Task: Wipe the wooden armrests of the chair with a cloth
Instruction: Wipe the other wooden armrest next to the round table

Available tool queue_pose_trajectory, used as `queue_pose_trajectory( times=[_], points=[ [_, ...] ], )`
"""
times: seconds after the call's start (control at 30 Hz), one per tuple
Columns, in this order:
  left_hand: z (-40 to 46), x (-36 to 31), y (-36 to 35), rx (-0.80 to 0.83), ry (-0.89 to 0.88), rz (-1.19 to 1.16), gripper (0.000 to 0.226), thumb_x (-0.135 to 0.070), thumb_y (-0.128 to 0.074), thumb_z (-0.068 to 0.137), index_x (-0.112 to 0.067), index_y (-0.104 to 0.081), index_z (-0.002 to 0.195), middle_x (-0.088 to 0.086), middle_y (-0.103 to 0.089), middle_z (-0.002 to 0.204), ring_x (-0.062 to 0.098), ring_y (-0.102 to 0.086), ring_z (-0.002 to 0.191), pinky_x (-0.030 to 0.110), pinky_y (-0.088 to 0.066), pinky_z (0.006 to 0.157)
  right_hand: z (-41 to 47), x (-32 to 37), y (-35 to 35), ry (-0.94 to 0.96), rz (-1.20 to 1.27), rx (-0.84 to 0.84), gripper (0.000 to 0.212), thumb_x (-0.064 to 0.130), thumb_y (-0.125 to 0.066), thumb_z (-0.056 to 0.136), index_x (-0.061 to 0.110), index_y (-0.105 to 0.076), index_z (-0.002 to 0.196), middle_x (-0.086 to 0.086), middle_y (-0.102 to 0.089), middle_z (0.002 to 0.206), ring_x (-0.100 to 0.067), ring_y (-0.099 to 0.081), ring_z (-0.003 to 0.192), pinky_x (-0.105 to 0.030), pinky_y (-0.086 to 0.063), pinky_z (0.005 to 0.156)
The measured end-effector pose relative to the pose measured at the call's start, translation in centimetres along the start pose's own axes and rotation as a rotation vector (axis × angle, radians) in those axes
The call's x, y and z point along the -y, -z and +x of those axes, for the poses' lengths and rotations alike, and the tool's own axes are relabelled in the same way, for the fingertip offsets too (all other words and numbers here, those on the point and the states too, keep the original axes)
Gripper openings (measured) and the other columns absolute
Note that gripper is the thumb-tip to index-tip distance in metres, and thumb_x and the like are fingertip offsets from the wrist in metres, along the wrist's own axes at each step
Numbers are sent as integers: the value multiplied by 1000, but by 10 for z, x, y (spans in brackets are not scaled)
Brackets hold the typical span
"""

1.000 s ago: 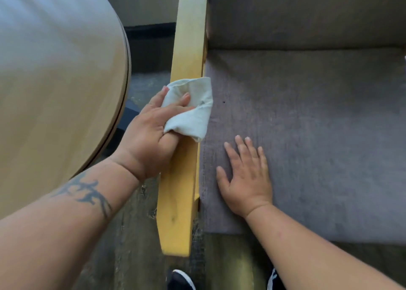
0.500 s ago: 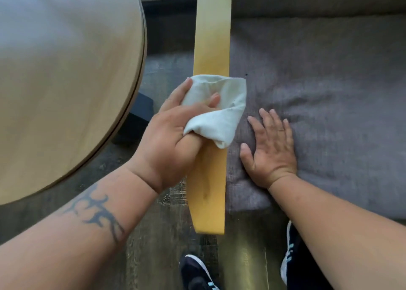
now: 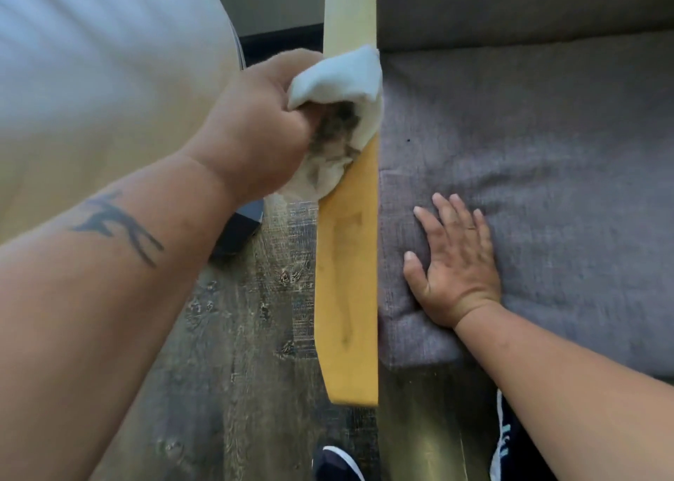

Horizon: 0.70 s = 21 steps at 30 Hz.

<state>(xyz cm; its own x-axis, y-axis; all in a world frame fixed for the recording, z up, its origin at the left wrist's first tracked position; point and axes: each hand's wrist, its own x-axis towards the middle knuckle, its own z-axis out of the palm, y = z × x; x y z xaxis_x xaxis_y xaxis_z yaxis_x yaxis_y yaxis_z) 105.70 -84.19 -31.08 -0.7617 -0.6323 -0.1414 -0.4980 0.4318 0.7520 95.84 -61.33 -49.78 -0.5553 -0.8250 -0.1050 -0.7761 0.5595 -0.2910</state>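
Observation:
The yellow wooden armrest runs from the top of the view down to its near end at bottom centre. A bunched white cloth, dirty grey on its underside, lies across the armrest's far half. My left hand is shut on the cloth from the left side, pressing it on the wood. The grey seat cushion lies right of the armrest. My right hand rests flat on the cushion beside the armrest, fingers apart, holding nothing.
A round wooden table fills the upper left, close to my left arm. Dark wood floor lies between table and armrest. My dark shoe shows at the bottom. The chair's grey backrest rises at the top right.
My left hand has slid the cloth farther up the armrest, away from me, baring more of the near wood. The cloth has rolled, showing its dirty underside. My right hand stays flat on the cushion.

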Motion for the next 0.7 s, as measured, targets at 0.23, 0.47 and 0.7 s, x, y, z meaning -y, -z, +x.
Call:
queue_pose_trajectory(
  times=[0.23,0.47,0.7],
  points=[
    [3,5,-16,183,-9,199,34,-22,-64,91,-46,-60,114,-1,-47,118,5,-47,94,20,-37,82,0,-2,-1,0,7,-6,71,53,-35,87,24,-31,151,-6,-25,164,-25,-14,153,-52,-7,123],
    [-36,16,-26,183,33,106,38,-16,-67,90,-35,-68,122,3,-46,114,-7,-44,96,-5,-33,77,0,-1,0,6,16,-36,70,51,-39,85,22,-37,149,-8,-29,162,-27,-18,152,-50,-6,123],
    [-70,16,-29,200,85,9,38,-14,-68,88,-35,-70,120,-5,-44,102,-6,-45,91,-2,-37,73,0,-1,-2,18,10,-47,71,52,-38,85,20,-37,149,-9,-31,161,-29,-20,151,-52,-10,123]
  ],
)
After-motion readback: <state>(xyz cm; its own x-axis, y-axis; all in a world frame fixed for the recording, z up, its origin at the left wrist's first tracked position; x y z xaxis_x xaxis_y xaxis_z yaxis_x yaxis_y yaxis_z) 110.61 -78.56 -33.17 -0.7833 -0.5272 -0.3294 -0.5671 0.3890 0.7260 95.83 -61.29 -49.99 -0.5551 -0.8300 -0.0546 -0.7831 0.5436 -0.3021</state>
